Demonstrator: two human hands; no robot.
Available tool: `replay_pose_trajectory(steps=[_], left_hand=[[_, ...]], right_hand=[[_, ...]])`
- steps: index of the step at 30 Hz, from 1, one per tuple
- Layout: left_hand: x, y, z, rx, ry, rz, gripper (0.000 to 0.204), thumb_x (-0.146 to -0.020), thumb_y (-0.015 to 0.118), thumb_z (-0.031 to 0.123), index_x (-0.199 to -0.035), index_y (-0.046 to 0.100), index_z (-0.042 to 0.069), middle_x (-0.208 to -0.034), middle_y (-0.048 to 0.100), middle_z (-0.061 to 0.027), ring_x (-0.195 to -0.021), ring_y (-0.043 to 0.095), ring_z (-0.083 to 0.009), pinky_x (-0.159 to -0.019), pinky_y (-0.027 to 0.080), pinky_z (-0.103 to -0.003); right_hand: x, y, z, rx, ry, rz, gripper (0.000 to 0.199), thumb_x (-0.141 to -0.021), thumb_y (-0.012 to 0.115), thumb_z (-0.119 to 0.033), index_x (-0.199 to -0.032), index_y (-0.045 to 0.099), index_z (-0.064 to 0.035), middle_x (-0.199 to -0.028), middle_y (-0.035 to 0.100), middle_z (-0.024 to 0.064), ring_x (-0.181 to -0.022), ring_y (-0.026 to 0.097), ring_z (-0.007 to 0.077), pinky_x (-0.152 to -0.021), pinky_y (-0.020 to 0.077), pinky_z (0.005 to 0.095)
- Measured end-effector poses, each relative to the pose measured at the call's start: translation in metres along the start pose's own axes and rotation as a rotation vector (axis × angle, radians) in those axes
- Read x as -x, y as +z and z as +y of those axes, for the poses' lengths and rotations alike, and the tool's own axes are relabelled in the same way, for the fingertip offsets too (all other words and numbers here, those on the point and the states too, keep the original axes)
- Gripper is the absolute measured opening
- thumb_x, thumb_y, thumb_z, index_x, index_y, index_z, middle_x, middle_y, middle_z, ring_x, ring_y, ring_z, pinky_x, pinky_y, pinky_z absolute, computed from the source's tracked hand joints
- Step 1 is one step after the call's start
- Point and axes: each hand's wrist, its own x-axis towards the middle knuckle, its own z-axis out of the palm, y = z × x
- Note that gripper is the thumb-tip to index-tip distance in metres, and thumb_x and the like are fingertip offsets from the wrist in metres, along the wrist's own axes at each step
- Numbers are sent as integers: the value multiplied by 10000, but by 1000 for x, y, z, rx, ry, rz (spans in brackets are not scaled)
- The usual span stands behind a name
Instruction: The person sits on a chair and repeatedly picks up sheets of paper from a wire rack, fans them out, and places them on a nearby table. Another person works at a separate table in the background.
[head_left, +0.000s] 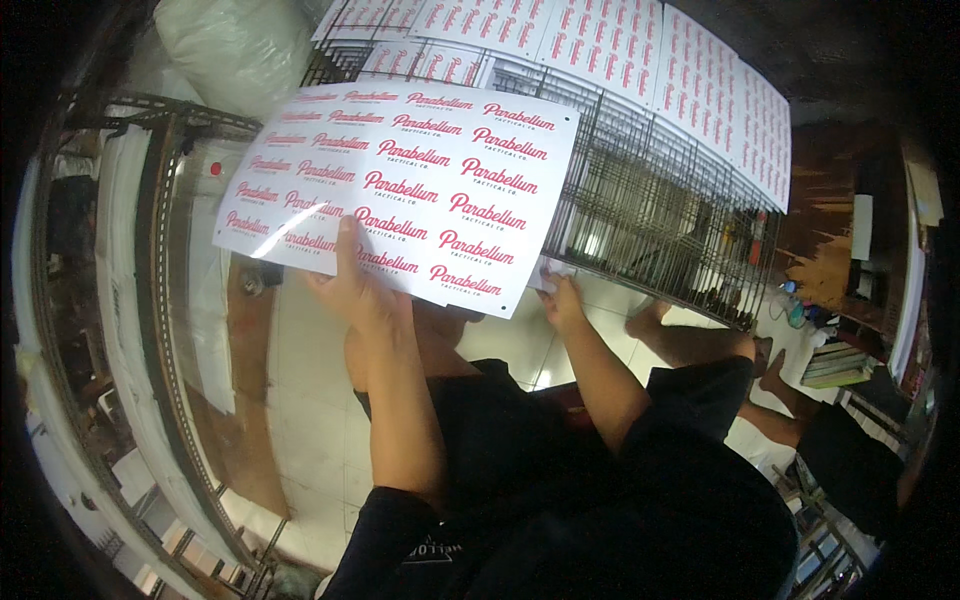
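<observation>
My left hand (pixel 362 295) grips a white sheet (pixel 350 205) by its near edge, with the thumb lying on top and the other fingers hidden beneath. Rows of red script lettering with small dark print under each cover the sheet. It is held tilted, with a bright glare near my thumb and small dark dots at its corners. To the right of the sheet, my right hand (pixel 563 300) is closed at the front edge of a wire drying rack (pixel 660 200). A bit of white shows at its fingertips; I cannot make out whether it belongs to a second sheet.
Similar printed sheets (pixel 600 45) lie across the top of the rack. At left stands a perforated metal shelf frame (pixel 170 330), with a filled translucent plastic bag (pixel 235 50) behind it. Another person's legs (pixel 790 400) show at right, near a stack of boards (pixel 840 364).
</observation>
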Motion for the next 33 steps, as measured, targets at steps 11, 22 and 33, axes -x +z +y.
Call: replay_pose_trajectory(steps=[11,22,33], left_hand=[[2,-9,-13,-124,220,161,963,-755,619,-98,-1457,-10,102,-1447,203,-170,-1281,310,-262,-1061,304,-406],[11,-1,-28,229,-260,-379,707,-753,627,-72,-1387,348,72,-1369,392,-134,-1163,465,-204,-958,414,-318],[7,-9,-81,329,-428,-560,1050,-658,549,755,-1358,362,-5,-1341,434,-165,-1188,465,-207,-1001,377,-333]], right_hand=[[185,-90,-171,109,23,-421,435,-730,546,-76,-1161,503,-34,-1120,562,107,-1051,537,254,-975,395,426],[362,-11,-347,263,-1105,-883,584,-691,544,-30,-1241,412,114,-1205,519,250,-1093,548,312,-980,411,416],[319,30,-290,262,-754,-645,407,-720,557,46,-1123,510,78,-1101,590,164,-978,596,225,-932,451,352]])
